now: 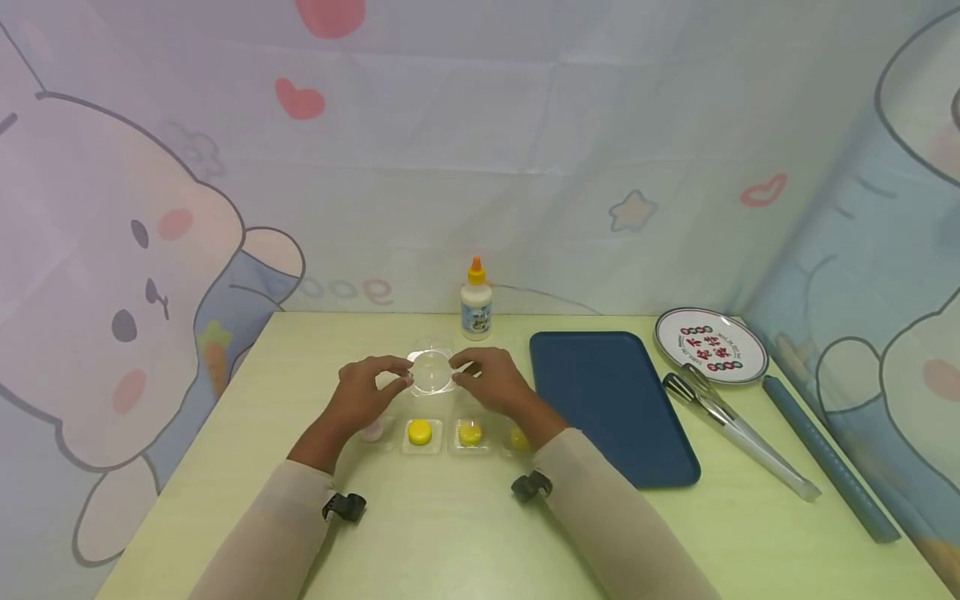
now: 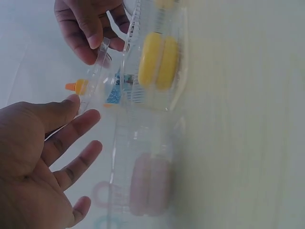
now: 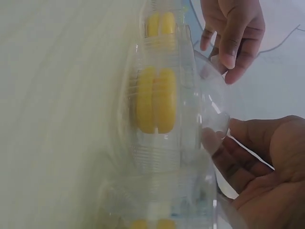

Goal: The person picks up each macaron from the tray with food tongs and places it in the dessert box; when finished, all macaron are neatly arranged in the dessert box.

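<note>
Between both hands is a clear plastic lid (image 1: 431, 372) with a round dome, held above the table. My left hand (image 1: 366, 392) pinches its left edge between thumb and forefinger, with the other fingers spread in the left wrist view. On the opposite edge, the right hand (image 1: 492, 382) grips it with thumb and fingers. Just nearer than the hands, a row of clear plastic boxes holds macarons: a pale pink macaron (image 1: 371, 431) by the left wrist, a yellow macaron (image 1: 420, 431), another yellow macaron (image 1: 470, 432), and a third (image 1: 519, 438) partly hidden by the right wrist.
A white bottle (image 1: 476, 312) with an orange tip stands behind the hands. To the right lie a dark blue tray (image 1: 611, 408), an oval plate (image 1: 712, 346) with red lettering, metal tongs (image 1: 738, 429) and a long grey-blue box (image 1: 828, 458). A printed cloth hangs around the table.
</note>
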The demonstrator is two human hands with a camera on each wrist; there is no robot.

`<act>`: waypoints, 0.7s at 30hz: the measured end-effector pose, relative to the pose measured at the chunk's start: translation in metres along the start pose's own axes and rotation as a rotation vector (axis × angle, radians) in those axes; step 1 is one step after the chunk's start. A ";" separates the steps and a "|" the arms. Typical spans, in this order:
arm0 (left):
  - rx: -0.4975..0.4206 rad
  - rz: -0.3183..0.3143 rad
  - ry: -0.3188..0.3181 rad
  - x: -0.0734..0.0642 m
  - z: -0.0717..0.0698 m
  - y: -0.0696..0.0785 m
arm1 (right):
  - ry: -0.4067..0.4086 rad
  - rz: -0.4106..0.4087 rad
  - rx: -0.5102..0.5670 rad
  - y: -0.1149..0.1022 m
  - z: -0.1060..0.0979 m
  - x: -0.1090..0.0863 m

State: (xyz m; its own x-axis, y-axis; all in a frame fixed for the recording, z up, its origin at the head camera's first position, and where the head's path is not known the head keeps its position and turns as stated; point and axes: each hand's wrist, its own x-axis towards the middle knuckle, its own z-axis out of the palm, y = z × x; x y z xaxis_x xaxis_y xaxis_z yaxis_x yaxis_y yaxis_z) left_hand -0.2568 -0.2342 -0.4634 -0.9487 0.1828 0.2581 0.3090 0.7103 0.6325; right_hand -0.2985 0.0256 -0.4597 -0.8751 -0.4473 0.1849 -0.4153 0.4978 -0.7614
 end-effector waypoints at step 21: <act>-0.115 0.096 -0.016 0.000 -0.004 -0.002 | 0.001 -0.081 0.170 -0.006 0.003 -0.012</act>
State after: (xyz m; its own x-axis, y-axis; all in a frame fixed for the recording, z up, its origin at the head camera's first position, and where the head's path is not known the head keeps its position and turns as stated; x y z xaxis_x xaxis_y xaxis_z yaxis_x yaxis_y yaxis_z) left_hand -0.2574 -0.2384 -0.4613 -0.9152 0.2574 0.3101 0.4028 0.6065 0.6855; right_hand -0.2847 0.0263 -0.4595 -0.8406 -0.4803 0.2502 -0.4364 0.3270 -0.8382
